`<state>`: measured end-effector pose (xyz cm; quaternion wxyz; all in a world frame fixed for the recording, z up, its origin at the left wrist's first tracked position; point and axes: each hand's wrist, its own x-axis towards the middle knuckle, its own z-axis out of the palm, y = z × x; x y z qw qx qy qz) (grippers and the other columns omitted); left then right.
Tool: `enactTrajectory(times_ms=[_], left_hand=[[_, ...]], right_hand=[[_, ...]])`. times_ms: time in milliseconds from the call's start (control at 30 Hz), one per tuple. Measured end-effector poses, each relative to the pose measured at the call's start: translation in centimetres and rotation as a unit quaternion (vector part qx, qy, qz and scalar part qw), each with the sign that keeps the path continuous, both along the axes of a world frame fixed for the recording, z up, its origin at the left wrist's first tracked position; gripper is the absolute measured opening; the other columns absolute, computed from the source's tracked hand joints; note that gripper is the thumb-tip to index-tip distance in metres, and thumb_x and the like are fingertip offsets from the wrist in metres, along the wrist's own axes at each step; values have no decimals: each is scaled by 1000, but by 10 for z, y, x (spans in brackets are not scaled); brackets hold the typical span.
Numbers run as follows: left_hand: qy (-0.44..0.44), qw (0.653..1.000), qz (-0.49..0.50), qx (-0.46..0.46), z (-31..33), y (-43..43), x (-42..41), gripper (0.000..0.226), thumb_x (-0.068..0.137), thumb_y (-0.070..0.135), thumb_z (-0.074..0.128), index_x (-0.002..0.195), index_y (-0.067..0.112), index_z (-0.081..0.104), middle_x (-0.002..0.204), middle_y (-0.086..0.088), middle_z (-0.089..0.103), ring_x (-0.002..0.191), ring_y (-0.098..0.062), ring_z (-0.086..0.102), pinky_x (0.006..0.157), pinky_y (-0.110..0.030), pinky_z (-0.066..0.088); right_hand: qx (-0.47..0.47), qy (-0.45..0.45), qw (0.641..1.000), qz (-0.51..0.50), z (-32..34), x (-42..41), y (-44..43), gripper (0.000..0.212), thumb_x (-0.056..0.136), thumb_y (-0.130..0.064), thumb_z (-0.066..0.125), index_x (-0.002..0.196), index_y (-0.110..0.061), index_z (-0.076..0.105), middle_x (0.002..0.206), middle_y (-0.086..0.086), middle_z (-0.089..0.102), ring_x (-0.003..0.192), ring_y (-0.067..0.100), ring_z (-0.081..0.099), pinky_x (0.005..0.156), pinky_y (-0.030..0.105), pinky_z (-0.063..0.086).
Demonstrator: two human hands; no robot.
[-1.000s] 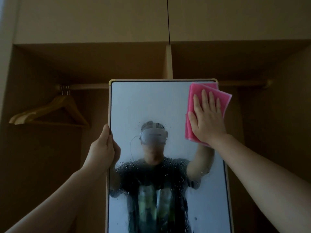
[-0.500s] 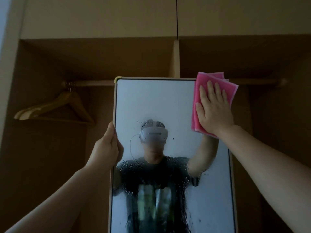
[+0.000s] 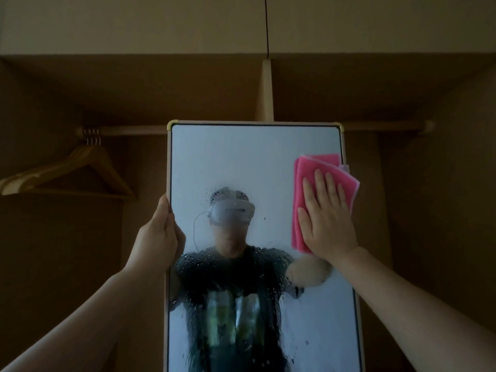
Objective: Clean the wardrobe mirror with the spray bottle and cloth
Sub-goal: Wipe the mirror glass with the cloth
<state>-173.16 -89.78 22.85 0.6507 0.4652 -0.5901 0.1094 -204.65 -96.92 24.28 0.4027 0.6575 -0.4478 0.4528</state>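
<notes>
Pink cloth (image 3: 316,163): folded; flat against the glass at the upper right of the mirror (image 3: 241,157); right corner hanging past the frame (image 3: 168,162); top edge a little below the top right corner.
Right grip (image 3: 327,224): spread, fingers straight and pointing up; palm pressed on the cloth, pinning it to the glass; strip of cloth showing left of the thumb and above the fingertips.
Left grip (image 3: 158,234): curled round the left edge of the frame, clasping it; thumb side up along the edge; how the fingers lie behind, cannot tell.
Mirror: tall and upright, facing the camera; pale frame with yellowish caps on the top corners; bottom out of view.
Glass: bare of drops across the top; droplets (image 3: 198,261) speckled from mid-height down, running into streaks lower still.
Reflection: person in a white headset (image 3: 230,212) and dark T-shirt, one arm raised toward the cloth.
Wardrobe (image 3: 442,210): brown wood, open and dim; pale divider (image 3: 264,92) just above the mirror top.
Rail (image 3: 126,130): wooden; level with the mirror top, passing behind it.
Hangers (image 3: 80,167): wooden; bunched at the left end of the rail, well apart from the mirror.
</notes>
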Motion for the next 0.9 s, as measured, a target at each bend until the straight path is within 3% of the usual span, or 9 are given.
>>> enactTrajectory(times_ms=[133,233,433,500,667,833,900], left_hand=[[4,1000,6,10,0,-2,2,47,103,19,36,149,23,31,78,5,62,61,7,60,49,-6,41],[7,1000,10,20,0,-4,3,47,103,20,36,149,25,30,78,19,54,63,6,57,51,-6,38],[-14,999,30,13,-1,-7,5,47,102,21,36,149,24,29,92,1,57,74,-8,53,75,-29,37],[-18,999,31,15,-1,-7,6,48,102,22,35,149,25,28,94,0,56,75,-9,53,78,-31,36],[-9,999,33,23,0,-8,5,48,102,22,36,150,24,29,83,10,54,69,-1,48,67,-23,37],[1,999,23,37,1,-7,6,48,103,24,34,150,28,25,75,19,53,61,12,55,51,-2,39],[3,999,25,38,1,-8,6,48,103,26,33,150,30,24,74,22,51,62,22,52,49,-4,39]], right_hand=[[-5,18,1000,2,-30,2,-3,59,103,-41,12,153,-10,16,159,18,15,147,37,8,119,54,10],[-3,41,999,8,-46,3,-4,59,102,-40,16,153,-10,14,160,18,12,148,36,6,118,56,12],[3,2,999,44,-40,9,4,58,97,-40,28,148,-11,29,155,16,29,145,35,20,116,57,17],[7,-6,999,36,-36,12,5,57,98,-40,23,148,-11,29,154,17,30,144,36,22,117,57,17],[-1,8,1000,-4,-33,15,0,58,102,-40,11,153,-11,19,159,14,15,147,35,8,118,54,5],[-10,18,1000,6,-15,16,-2,56,103,-38,11,153,-14,13,160,12,12,148,34,7,118,53,5],[-10,25,1000,8,-4,17,-1,56,103,-39,11,153,-15,14,160,12,12,147,33,7,118,54,7]])
